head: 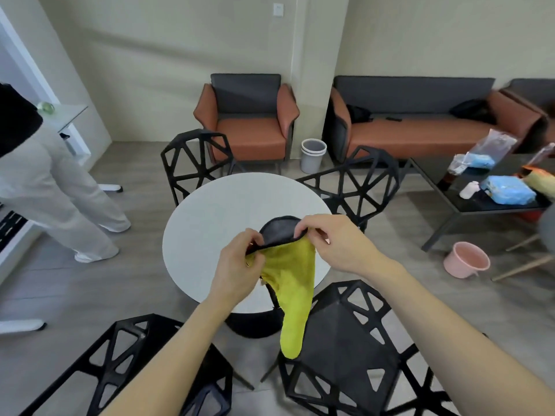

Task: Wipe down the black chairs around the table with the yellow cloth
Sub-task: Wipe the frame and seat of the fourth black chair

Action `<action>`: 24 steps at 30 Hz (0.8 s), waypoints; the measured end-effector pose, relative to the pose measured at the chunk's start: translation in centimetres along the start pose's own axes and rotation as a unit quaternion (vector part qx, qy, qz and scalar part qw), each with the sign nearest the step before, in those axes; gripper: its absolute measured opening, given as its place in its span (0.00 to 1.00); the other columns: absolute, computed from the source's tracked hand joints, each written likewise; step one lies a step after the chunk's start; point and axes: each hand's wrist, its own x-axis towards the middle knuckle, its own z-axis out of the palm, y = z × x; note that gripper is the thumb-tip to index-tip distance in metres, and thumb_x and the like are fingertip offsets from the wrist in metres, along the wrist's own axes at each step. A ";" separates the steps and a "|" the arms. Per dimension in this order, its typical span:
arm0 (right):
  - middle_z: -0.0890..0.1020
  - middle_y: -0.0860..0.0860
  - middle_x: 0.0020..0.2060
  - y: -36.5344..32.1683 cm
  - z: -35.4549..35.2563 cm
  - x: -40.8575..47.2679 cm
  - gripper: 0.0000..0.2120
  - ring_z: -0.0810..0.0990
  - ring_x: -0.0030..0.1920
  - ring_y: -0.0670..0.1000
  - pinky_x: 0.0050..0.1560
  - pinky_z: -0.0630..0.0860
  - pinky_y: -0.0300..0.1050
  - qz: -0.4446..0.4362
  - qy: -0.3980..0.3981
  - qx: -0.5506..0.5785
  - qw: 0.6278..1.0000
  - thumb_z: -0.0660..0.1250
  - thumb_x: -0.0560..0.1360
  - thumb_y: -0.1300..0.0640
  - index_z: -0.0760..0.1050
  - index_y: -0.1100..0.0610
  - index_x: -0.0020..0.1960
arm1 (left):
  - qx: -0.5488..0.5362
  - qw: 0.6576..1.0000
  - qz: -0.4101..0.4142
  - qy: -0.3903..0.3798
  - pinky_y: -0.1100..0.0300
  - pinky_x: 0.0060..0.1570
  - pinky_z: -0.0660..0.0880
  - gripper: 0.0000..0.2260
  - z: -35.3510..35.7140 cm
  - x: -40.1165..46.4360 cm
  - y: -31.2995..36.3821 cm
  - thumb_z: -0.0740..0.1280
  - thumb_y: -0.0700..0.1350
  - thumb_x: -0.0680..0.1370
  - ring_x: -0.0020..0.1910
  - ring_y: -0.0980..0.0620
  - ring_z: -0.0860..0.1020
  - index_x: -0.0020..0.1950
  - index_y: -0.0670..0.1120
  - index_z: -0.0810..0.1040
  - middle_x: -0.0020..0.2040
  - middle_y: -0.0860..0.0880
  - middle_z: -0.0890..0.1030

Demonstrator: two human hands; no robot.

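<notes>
I hold the yellow cloth (pixel 292 283) up over the round white table (pixel 210 223); its grey reverse side shows at the top and a yellow tail hangs down. My left hand (pixel 240 268) pinches its left edge, my right hand (pixel 333 241) its upper right edge. Black lattice chairs stand around the table: one at the near right (pixel 354 352) under the cloth's tail, one at the near left (pixel 126 361), one at the far left (pixel 192 157), one at the far right (pixel 360 187).
A person in light trousers (pixel 60 199) stands at the left. An orange armchair (pixel 246 121), a sofa (pixel 420 124) and a grey bin (pixel 313 154) line the wall. A dark side table (pixel 468 202) with blue packs is at right, a pink bucket (pixel 467 264) beside it.
</notes>
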 end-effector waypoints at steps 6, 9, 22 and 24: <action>0.80 0.42 0.47 0.6 -1.4 -0.6 0.05 0.79 0.48 0.48 0.52 0.77 0.49 -0.007 -0.010 -0.086 0.996 0.68 0.77 0.56 0.77 0.47 0.50 | -0.031 0.995 0.063 -0.076 0.62 0.55 0.77 0.10 -1.7 1.8 1.0 0.72 0.34 0.81 0.52 0.50 0.83 0.53 0.50 0.83 0.50 0.55 0.85; 0.78 0.42 0.49 0.7 -2.0 -0.2 0.04 0.78 0.48 0.47 0.53 0.77 0.49 -0.031 0.009 -0.117 0.993 0.68 0.77 0.57 0.76 0.48 0.49 | -0.068 0.990 0.018 -0.125 0.61 0.54 0.76 0.08 -2.4 2.3 0.9 0.74 0.37 0.80 0.51 0.51 0.82 0.51 0.51 0.84 0.52 0.54 0.87; 0.81 0.44 0.34 -2.2 -3.3 2.7 0.05 0.77 0.35 0.40 0.33 0.68 0.40 0.023 0.040 -0.097 0.994 0.69 0.74 0.61 0.76 0.51 0.45 | -0.161 0.986 0.000 -0.034 0.55 0.53 0.78 0.08 -2.9 3.7 0.8 0.76 0.37 0.80 0.49 0.51 0.83 0.52 0.50 0.85 0.51 0.52 0.86; 0.82 0.44 0.35 -1.8 -3.2 2.4 0.04 0.78 0.37 0.41 0.34 0.72 0.42 0.039 0.056 -0.091 0.994 0.70 0.75 0.59 0.78 0.50 0.46 | -0.103 0.993 0.052 -0.028 0.56 0.57 0.78 0.08 -3.6 4.3 0.8 0.75 0.38 0.80 0.52 0.49 0.82 0.52 0.52 0.84 0.51 0.53 0.84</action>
